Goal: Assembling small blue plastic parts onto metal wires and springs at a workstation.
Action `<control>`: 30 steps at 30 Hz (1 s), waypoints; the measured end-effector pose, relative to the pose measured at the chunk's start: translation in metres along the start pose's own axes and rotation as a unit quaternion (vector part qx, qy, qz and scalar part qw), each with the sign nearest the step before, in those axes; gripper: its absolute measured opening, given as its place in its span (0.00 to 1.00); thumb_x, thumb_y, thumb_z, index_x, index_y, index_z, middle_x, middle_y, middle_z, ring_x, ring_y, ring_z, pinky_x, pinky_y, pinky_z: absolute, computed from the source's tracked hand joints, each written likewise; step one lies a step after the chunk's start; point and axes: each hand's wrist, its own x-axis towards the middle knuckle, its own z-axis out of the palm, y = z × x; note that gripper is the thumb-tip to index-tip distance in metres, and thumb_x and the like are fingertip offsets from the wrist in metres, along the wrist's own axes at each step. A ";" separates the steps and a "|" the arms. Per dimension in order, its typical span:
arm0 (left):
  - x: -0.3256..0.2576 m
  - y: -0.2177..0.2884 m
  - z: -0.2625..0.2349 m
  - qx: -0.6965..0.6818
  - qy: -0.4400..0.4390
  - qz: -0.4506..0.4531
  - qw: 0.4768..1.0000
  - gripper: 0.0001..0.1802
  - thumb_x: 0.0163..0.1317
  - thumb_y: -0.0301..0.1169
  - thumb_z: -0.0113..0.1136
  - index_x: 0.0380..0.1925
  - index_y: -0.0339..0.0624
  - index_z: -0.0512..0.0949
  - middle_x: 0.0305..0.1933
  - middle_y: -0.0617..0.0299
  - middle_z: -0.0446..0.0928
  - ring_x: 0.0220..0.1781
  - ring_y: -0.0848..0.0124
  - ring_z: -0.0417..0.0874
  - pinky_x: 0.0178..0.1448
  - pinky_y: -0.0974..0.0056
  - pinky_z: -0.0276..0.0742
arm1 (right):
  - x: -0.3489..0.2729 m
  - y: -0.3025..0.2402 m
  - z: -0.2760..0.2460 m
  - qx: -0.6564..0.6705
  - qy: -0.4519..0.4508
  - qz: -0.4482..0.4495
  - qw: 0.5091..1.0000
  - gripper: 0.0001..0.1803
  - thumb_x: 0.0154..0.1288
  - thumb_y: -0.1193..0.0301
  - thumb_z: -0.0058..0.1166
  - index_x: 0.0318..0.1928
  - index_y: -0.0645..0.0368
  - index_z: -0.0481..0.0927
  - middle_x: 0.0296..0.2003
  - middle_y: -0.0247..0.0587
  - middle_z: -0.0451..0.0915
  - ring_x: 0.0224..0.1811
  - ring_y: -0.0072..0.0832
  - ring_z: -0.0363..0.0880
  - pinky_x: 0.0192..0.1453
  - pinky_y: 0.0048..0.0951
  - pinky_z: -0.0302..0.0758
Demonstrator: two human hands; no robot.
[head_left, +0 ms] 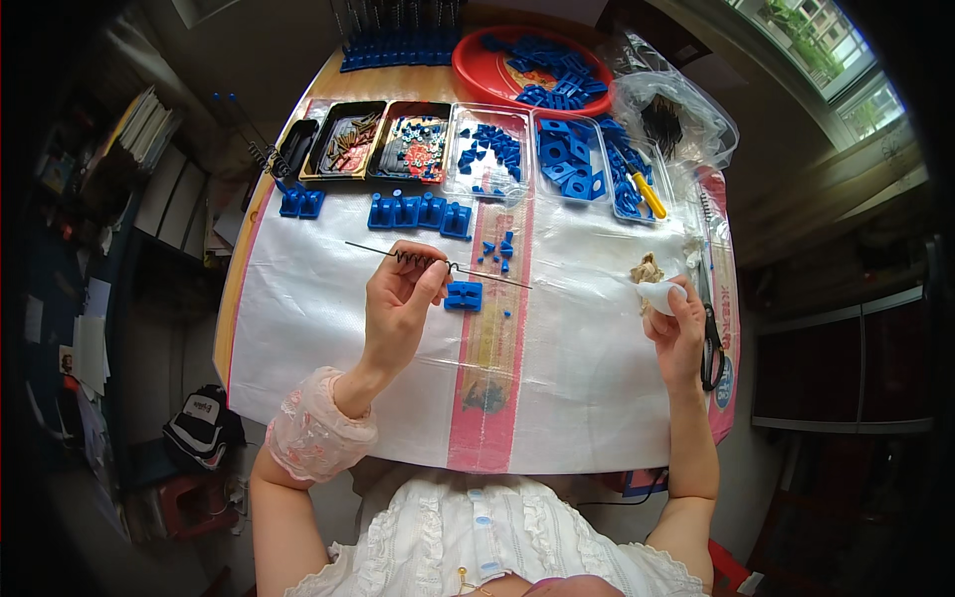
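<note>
Left hand [402,291]: gripping a coiled black rod [423,261], I see, slanting down rightward.
Right hand [676,326]: closed around a white bottle [657,294], farther off.
Blue block [464,297]: on the worktop [587,398], just right of the left hand.

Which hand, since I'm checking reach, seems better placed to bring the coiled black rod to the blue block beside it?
Probably the left hand: it holds the coiled black rod, close to the blue block. The right hand is farther off, holding a white object.
</note>
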 end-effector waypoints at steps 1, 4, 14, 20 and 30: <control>0.000 0.000 0.000 0.000 -0.001 0.001 1.000 0.04 0.75 0.27 0.58 0.45 0.39 0.76 0.36 0.64 0.81 0.36 0.80 0.78 0.41 0.73 0.74 | -0.002 0.000 0.005 -0.012 0.002 -0.005 1.000 0.09 0.76 0.63 0.55 0.41 0.53 0.73 0.24 0.23 0.68 0.20 0.11 0.54 0.23 0.20 0.51; 0.000 -0.002 -0.002 -0.001 -0.003 0.000 1.000 0.04 0.75 0.27 0.58 0.45 0.39 0.76 0.36 0.65 0.80 0.36 0.81 0.79 0.40 0.73 0.74 | -0.005 0.003 0.012 -0.044 -0.005 -0.023 0.999 0.10 0.76 0.64 0.55 0.39 0.55 0.73 0.21 0.22 0.65 0.19 0.10 0.52 0.22 0.20 0.50; -0.001 -0.001 -0.001 0.000 -0.012 -0.010 1.000 0.03 0.74 0.26 0.57 0.44 0.39 0.75 0.36 0.66 0.79 0.37 0.82 0.78 0.41 0.74 0.73 | -0.010 0.010 0.010 -0.031 -0.022 -0.039 0.999 0.06 0.74 0.69 0.55 0.39 0.56 0.74 0.25 0.23 0.70 0.19 0.08 0.53 0.22 0.19 0.50; -0.001 0.000 0.001 -0.001 -0.015 -0.025 1.000 0.03 0.72 0.24 0.57 0.43 0.39 0.75 0.36 0.67 0.78 0.38 0.82 0.78 0.41 0.74 0.72 | -0.012 0.009 0.015 -0.034 -0.016 -0.036 0.999 0.06 0.73 0.70 0.55 0.37 0.56 0.73 0.23 0.22 0.67 0.18 0.08 0.52 0.21 0.19 0.49; -0.001 0.000 -0.001 -0.007 -0.023 -0.030 0.999 0.03 0.70 0.22 0.57 0.42 0.36 0.76 0.37 0.66 0.77 0.40 0.81 0.78 0.47 0.73 0.75 | -0.013 0.010 0.022 -0.048 -0.006 -0.022 0.999 0.07 0.73 0.69 0.55 0.36 0.55 0.73 0.21 0.22 0.64 0.18 0.09 0.51 0.21 0.20 0.48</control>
